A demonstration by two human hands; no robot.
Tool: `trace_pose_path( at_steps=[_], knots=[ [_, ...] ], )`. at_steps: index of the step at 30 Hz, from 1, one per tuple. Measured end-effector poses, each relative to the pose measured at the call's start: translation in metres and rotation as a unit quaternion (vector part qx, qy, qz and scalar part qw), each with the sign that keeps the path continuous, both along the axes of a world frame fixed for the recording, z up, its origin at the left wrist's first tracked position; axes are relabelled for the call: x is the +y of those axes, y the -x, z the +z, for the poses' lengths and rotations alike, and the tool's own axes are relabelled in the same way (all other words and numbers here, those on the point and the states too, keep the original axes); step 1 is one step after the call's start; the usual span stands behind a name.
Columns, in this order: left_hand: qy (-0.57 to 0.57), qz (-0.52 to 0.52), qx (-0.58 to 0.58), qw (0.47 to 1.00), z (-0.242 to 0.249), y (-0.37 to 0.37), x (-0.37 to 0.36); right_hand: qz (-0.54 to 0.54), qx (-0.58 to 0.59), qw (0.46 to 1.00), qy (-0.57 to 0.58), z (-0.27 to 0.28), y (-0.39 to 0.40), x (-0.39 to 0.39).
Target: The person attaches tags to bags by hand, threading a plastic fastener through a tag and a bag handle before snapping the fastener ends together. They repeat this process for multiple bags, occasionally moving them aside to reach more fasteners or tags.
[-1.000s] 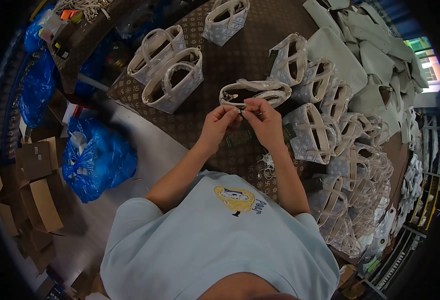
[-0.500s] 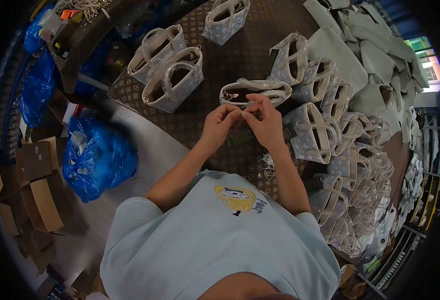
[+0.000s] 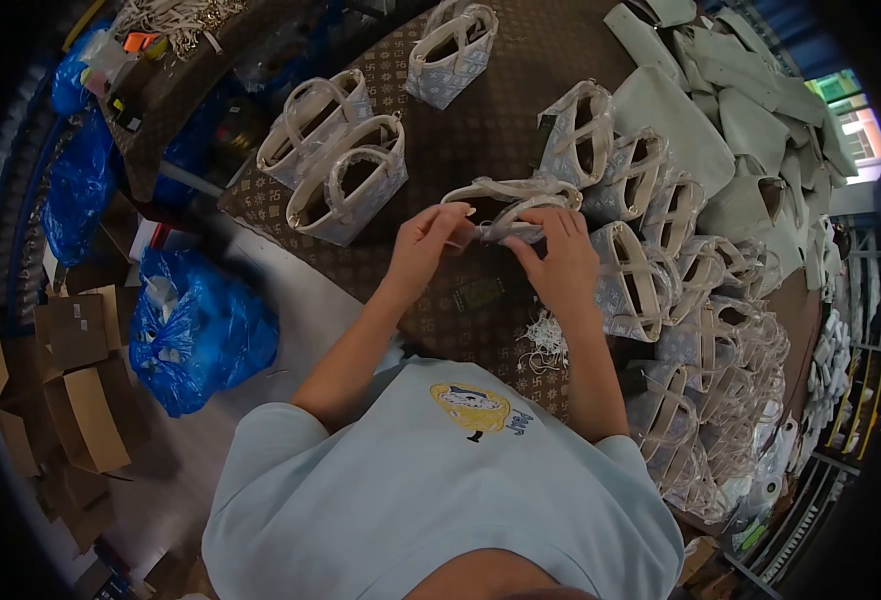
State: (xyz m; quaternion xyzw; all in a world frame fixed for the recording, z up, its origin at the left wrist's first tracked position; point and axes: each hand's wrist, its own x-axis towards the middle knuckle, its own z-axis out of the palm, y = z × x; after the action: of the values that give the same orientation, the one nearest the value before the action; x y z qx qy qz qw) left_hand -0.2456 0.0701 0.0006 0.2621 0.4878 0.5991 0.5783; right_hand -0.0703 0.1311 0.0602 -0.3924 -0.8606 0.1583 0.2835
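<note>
A small grey-and-white patterned handbag [image 3: 481, 190] with pale handles stands on the brown patterned table, mouth towards me. My left hand [image 3: 426, 250] is at its near left rim, thumb and fingers pinched together beside the gold zip pull. A thin white string [image 3: 486, 230] appears to run from that pinch; its ends are hard to make out. On the right side of the bag, my right hand [image 3: 563, 262] has its fingers over the near handle and its thumb below. Between my forearms lie a dark printed card [image 3: 478, 294] and a tangle of white strings [image 3: 544, 343].
Several similar handbags [image 3: 629, 280] in clear wrap crowd the right side. Two more handbags [image 3: 351, 185] stand at the left, another handbag [image 3: 452, 55] at the back. Pale flat pieces [image 3: 676, 130] are heaped far right. A blue plastic bag [image 3: 201, 330] and cardboard boxes [image 3: 86, 410] sit left.
My hands were fingertip to fingertip in front of the handbag. They have parted: the left moved slightly left, the right moved right onto the bag's handle. The view has shifted slightly.
</note>
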Motion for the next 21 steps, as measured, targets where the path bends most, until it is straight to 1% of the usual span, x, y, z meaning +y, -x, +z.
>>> trace_pose_path(
  at_steps=[1, 2, 3, 4, 5, 6, 7, 8, 9, 10, 12, 13, 14, 15, 16, 17, 18, 19, 20, 21],
  knots=[
    [-0.004, 0.0, 0.003, 1.0, -0.004, 0.006, 0.002, -0.002, -0.074, 0.987, -0.145, 0.003, -0.005, 0.007],
    [0.007, 0.026, 0.038, 0.999, -0.012, 0.012, 0.003, -0.005, -0.071, 0.986, -0.148, -0.006, -0.01, 0.013],
    [0.019, 0.051, 0.073, 0.996, -0.016, 0.017, 0.004, 0.005, -0.148, 0.972, -0.182, -0.025, -0.015, 0.017],
    [0.017, 0.048, 0.077, 0.996, -0.015, 0.019, 0.008, 0.014, -0.224, 0.95, -0.215, -0.037, -0.016, 0.021],
    [0.001, 0.049, 0.145, 0.988, -0.013, 0.02, 0.014, 0.01, -0.222, 0.95, -0.217, -0.045, -0.017, 0.027],
    [-0.015, 0.051, 0.213, 0.976, -0.01, 0.022, 0.02, 0.017, -0.275, 0.949, -0.153, -0.048, -0.015, 0.031],
    [-0.019, 0.048, 0.217, 0.975, -0.005, 0.025, 0.029, 0.024, -0.326, 0.941, -0.088, -0.049, -0.013, 0.036],
    [-0.028, 0.063, 0.286, 0.956, 0.0, 0.027, 0.042, 0.019, -0.324, 0.942, -0.088, -0.05, -0.01, 0.041],
    [-0.038, 0.077, 0.354, 0.931, 0.004, 0.029, 0.055, 0.043, -0.296, 0.948, -0.105, -0.048, -0.004, 0.045],
    [-0.044, 0.076, 0.356, 0.93, 0.005, 0.031, 0.073, 0.068, -0.267, 0.953, -0.125, -0.047, 0.003, 0.05],
    [-0.08, 0.152, 0.519, 0.837, 0.002, 0.035, 0.111, 0.064, -0.264, 0.955, -0.117, -0.044, 0.014, 0.057],
    [-0.084, 0.153, 0.519, 0.837, -0.001, 0.039, 0.133, 0.066, -0.263, 0.957, -0.108, -0.043, 0.02, 0.062],
    [-0.057, 0.18, 0.585, 0.789, -0.004, 0.042, 0.154, 0.062, -0.262, 0.957, -0.109, -0.042, 0.029, 0.071],
    [-0.031, 0.206, 0.646, 0.734, -0.005, 0.045, 0.17, 0.019, -0.284, 0.955, -0.084, -0.042, 0.039, 0.084],
    [-0.037, 0.207, 0.647, 0.733, 0.002, 0.047, 0.179, -0.025, -0.303, 0.951, -0.06, -0.042, 0.046, 0.101],
    [0.007, 0.182, 0.638, 0.748, 0.009, 0.05, 0.188, -0.03, -0.3, 0.952, -0.062, -0.042, 0.05, 0.119],
    [0.051, 0.158, 0.629, 0.76, 0.016, 0.054, 0.196, -0.051, -0.299, 0.952, -0.041, -0.043, 0.056, 0.138],
    [0.046, 0.158, 0.633, 0.756, 0.017, 0.055, 0.204, -0.071, -0.297, 0.952, -0.02, -0.041, 0.062, 0.154],
    [0.079, 0.129, 0.64, 0.753, 0.013, 0.057, 0.211, -0.074, -0.291, 0.954, -0.02, -0.04, 0.069, 0.167],
    [0.112, 0.101, 0.646, 0.748, 0.011, 0.059, 0.217, -0.105, -0.291, 0.951, -0.019, -0.036, 0.076, 0.178]
  ],
)
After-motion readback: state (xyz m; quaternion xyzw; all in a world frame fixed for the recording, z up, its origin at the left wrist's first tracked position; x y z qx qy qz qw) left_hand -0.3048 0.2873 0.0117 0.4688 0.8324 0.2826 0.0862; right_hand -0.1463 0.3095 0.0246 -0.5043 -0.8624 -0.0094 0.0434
